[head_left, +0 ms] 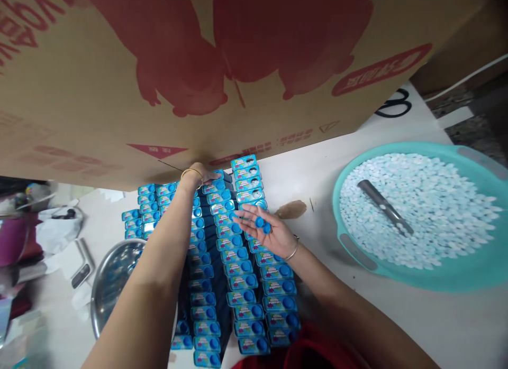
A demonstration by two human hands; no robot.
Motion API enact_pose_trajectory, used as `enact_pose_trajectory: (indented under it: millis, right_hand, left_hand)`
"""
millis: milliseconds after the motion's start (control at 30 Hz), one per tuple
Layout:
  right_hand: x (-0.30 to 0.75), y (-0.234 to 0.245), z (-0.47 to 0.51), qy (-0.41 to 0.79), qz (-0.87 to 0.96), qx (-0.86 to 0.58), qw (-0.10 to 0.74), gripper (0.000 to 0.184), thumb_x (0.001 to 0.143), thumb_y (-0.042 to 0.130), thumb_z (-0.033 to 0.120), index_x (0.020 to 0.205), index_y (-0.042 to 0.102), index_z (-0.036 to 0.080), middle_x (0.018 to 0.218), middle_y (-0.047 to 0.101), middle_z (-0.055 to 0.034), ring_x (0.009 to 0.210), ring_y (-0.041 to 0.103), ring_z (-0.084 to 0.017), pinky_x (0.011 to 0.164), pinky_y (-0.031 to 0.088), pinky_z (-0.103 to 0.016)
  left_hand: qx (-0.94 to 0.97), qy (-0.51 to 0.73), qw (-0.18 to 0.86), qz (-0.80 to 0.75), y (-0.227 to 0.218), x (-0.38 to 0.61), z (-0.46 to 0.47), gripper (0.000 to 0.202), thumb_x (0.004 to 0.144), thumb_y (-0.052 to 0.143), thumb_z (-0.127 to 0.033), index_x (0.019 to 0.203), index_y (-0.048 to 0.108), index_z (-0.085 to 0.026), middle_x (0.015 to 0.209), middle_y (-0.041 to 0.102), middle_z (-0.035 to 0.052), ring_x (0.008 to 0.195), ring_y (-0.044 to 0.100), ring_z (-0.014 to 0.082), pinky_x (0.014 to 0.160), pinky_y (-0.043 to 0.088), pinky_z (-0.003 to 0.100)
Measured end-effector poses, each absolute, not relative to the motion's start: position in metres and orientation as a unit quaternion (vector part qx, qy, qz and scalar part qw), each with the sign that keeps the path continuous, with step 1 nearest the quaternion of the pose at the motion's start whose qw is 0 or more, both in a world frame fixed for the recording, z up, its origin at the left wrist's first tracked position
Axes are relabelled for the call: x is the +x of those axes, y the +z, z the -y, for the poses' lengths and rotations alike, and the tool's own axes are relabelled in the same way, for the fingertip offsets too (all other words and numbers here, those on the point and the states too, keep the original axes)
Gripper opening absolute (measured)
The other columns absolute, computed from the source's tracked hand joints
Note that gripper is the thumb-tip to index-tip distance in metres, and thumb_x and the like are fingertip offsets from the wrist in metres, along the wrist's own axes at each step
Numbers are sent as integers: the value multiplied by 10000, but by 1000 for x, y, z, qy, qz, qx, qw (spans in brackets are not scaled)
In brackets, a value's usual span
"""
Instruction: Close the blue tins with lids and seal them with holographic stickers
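Columns of small blue flat cases (pixel 240 267) with printed labels lie on the white table, most with a round blue cap at one end. My left hand (pixel 202 173) reaches to the far end of a middle column and touches a case there; its fingers are partly hidden. My right hand (pixel 270 231) is turned palm up over the right column, cradling a few small round blue caps (pixel 260 222) in its half-curled fingers. Beyond it, the farthest cases (pixel 248 172) of that column show uncapped round openings with something white inside.
A big cardboard box (pixel 278 110) stands across the back, close to my left hand. On the right, a turquoise basin (pixel 444 284) holds many pale pieces and a metal scoop (pixel 384 208). A steel bowl (pixel 115 274) and scissors (pixel 397 103) are also on the table (pixel 317 168).
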State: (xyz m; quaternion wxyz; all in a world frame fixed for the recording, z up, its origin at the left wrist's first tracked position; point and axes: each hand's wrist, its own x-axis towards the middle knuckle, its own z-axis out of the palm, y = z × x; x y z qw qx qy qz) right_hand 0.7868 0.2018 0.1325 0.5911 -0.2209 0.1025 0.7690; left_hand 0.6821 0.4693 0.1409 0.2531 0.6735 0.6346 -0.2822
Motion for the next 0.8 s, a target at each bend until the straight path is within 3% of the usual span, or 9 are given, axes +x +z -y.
enact_pose_trajectory:
  millis: [67, 167, 233, 300, 400, 500, 600, 700, 800]
  right_hand:
    - [783, 136, -198, 781, -105, -217, 576, 315, 956, 471, 353, 1145, 604, 138, 1178, 667, -127, 1082, 649, -201, 986, 491, -367]
    - [780, 139, -191, 785, -116, -216, 569, 373, 968, 447, 413, 1180, 581, 138, 1194, 660, -137, 1080, 650, -199, 982, 490, -366]
    - [780, 140, -189, 772, -135, -224, 579, 383, 977, 427, 431, 1193, 571, 150, 1172, 671, -129, 1064, 657, -188, 971, 496, -353]
    - [781, 140, -191, 753, -155, -229, 597, 363, 988, 405, 423, 1164, 585, 162, 1099, 700, -104, 1006, 676, -169, 925, 522, -323]
    - [783, 138, -199, 724, -182, -235, 623, 330, 997, 398, 392, 1087, 624, 168, 1003, 721, -62, 901, 692, -138, 808, 560, -251]
    - [786, 136, -210, 703, -199, -254, 634, 296, 981, 447, 382, 1027, 649, 171, 952, 725, -39, 857, 690, -131, 731, 571, -218]
    - [793, 133, -216, 694, -181, -259, 647, 260, 967, 485, 355, 969, 658, 160, 909, 723, -49, 837, 694, -146, 749, 579, -247]
    - [801, 129, -219, 685, -159, -275, 656, 269, 972, 473, 336, 940, 655, 140, 914, 722, -80, 861, 702, -166, 781, 577, -265]
    - [810, 127, -219, 673, -150, -281, 667, 293, 976, 456, 353, 947, 651, 135, 921, 720, -89, 881, 704, -172, 772, 575, -257]
  left_hand:
    - [681, -287, 198, -644, 147, 685, -463, 392, 644, 734, -499, 481, 556, -190, 732, 683, 154, 725, 646, 292, 661, 461, 388]
    - [730, -197, 109, -645, 160, 687, -428, 276, 711, 690, -449, 725, 665, -175, 876, 694, 163, 860, 645, 313, 723, 463, 389]
    - [801, -100, 145, -572, 169, 687, -389, 207, 798, 605, -365, 891, 672, -193, 871, 686, 106, 859, 634, 250, 755, 464, 353]
    - [859, -19, 272, -432, 177, 686, -345, 211, 823, 581, -319, 988, 656, -210, 905, 665, 60, 850, 611, 189, 779, 471, 314]
    - [879, 21, 376, -292, 182, 685, -291, 148, 810, 587, -225, 937, 662, -218, 928, 639, 53, 887, 580, 176, 796, 469, 310]
    - [863, 44, 391, -317, 177, 688, -276, 62, 818, 568, -199, 834, 628, -201, 862, 628, 45, 821, 565, 169, 750, 460, 304]
    - [817, 65, 420, -390, 167, 701, -301, 69, 842, 537, -242, 810, 573, -193, 786, 622, 17, 719, 556, 139, 678, 455, 262]
    - [792, 76, 332, -507, 157, 726, -345, 55, 828, 539, -241, 835, 561, -190, 744, 620, 3, 678, 556, 130, 662, 443, 244]
    - [781, 31, 217, -585, 149, 755, -385, 66, 803, 576, -255, 829, 597, -199, 806, 667, 25, 773, 606, 159, 728, 446, 264]
